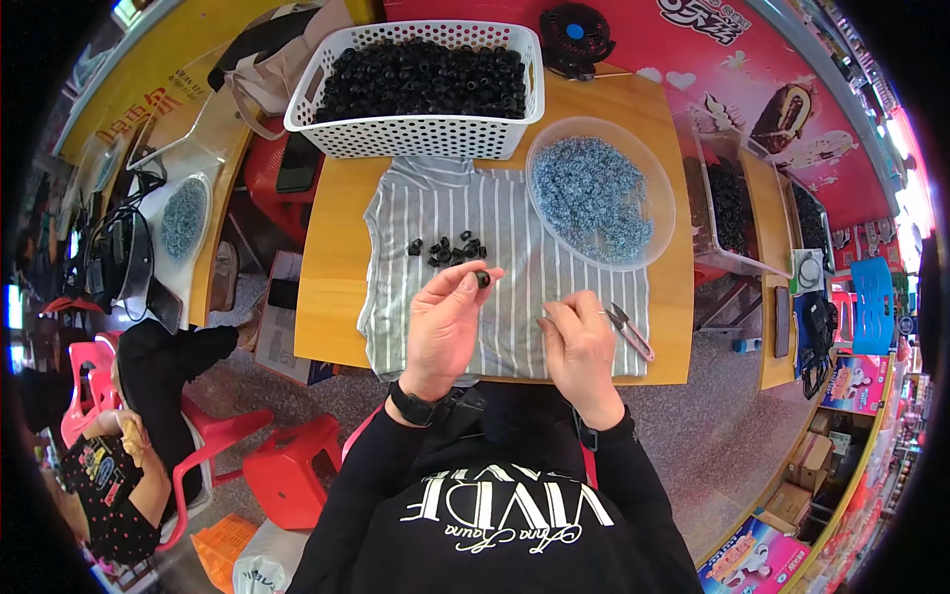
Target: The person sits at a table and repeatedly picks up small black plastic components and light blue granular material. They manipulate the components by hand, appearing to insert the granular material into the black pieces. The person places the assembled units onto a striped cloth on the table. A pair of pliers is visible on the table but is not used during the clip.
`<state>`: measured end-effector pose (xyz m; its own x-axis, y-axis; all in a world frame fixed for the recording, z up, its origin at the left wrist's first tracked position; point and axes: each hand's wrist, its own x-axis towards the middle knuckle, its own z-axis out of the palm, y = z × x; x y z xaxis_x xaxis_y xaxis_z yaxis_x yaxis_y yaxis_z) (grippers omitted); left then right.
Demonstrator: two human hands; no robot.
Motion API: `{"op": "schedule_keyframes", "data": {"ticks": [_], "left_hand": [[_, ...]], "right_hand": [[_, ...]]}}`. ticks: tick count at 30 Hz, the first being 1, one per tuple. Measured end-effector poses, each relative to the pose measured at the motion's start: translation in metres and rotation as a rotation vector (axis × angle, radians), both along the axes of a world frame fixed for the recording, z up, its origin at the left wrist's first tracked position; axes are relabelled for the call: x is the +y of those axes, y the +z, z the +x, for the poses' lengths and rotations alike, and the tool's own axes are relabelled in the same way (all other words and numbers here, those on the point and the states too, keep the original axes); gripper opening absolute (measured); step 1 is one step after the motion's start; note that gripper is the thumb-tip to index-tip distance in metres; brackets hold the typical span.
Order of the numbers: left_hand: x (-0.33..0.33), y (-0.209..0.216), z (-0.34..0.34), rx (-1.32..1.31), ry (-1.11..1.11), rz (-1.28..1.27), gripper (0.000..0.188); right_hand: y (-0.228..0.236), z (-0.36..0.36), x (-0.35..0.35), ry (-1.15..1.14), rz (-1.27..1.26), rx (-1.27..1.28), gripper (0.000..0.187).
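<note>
My left hand [435, 332] pinches a small round black plastic part [483, 279] between thumb and fingertip, above a grey striped cloth [404, 213] on the table. To its right, my right hand [579, 346] is closed, its fingers curled and thumb pressed in; whatever it may hold is too small or hidden. A pair of thread snips [638, 344] with pinkish handles lies just right of that hand. Beyond my left hand, several loose black parts [465, 247] sit in a loose group on the cloth.
A white perforated basket [406, 139] full of black parts stands at the table's back. Right of it are a clear round tub [669, 203] of small bluish pieces and a black fan [576, 38]. A seated person [119, 465] and a red stool [290, 475] are at left.
</note>
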<state>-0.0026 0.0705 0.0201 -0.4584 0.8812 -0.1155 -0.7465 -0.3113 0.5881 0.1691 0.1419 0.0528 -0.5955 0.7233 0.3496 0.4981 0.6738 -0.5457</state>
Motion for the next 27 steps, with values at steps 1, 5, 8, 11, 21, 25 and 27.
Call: {"op": "schedule_keyframes", "data": {"ticks": [1, 5, 8, 11, 21, 25, 27], "left_hand": [[-0.003, 0.0, -0.003, -0.045, -0.008, 0.013, 0.022], [-0.022, 0.006, -0.014, -0.095, 0.03, -0.049, 0.022], [-0.033, 0.006, -0.016, -0.108, -0.014, -0.023, 0.023], [-0.045, 0.005, -0.015, -0.138, -0.046, -0.059, 0.025], [-0.056, 0.002, -0.01, -0.164, -0.15, -0.085, 0.025], [-0.053, 0.001, -0.004, -0.172, -0.178, -0.12, 0.024], [-0.052, 0.001, 0.0, -0.168, -0.194, -0.124, 0.023]], "right_hand": [[0.001, -0.003, -0.002, 0.018, 0.004, 0.013, 0.014], [0.0, -0.017, -0.01, 0.079, 0.003, 0.02, 0.012], [-0.002, -0.036, -0.016, 0.125, -0.008, -0.011, 0.015], [-0.002, -0.048, -0.02, 0.144, 0.024, -0.103, 0.014], [-0.017, -0.049, -0.019, 0.154, 0.072, -0.015, 0.011], [0.006, -0.039, -0.027, 0.195, -0.48, 0.408, 0.013], [0.015, -0.039, -0.026, 0.247, -0.417, 0.427, 0.014]]}}
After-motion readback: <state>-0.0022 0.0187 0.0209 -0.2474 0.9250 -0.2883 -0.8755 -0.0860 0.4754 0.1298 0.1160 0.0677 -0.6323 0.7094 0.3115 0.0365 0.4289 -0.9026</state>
